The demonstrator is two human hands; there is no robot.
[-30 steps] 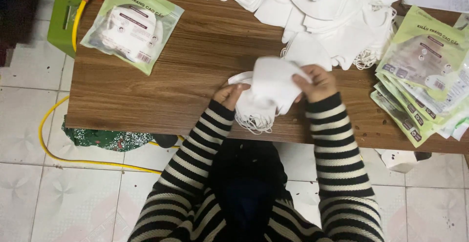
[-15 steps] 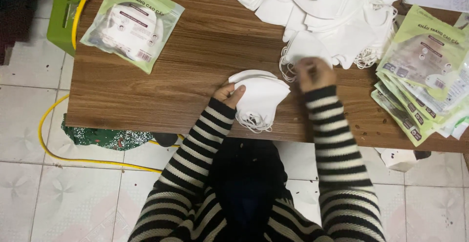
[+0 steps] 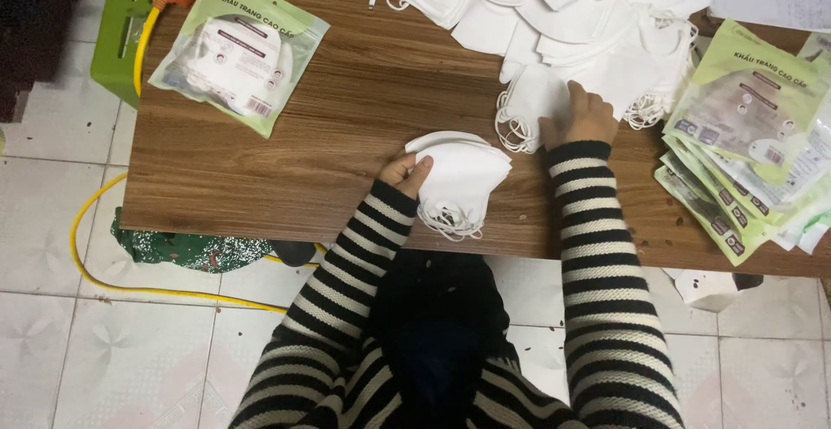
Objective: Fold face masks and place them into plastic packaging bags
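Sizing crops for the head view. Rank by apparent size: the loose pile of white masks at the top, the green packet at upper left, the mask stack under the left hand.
1. loose pile of white masks, clearly largest.
2. green packet.
3. mask stack at the left hand, somewhat smaller than the packet.
All lie on the same table, so nearness barely skews this.

On the brown wooden table point(image 3: 329, 135), the stack of folded white face masks point(image 3: 463, 178) lies centre; the heap of loose white masks point(image 3: 563, 13) at one o'clock, the green sealed mask packet point(image 3: 238, 48) at ten.

stacked white masks point(image 3: 463, 178) on table edge point(image 3: 346, 230)
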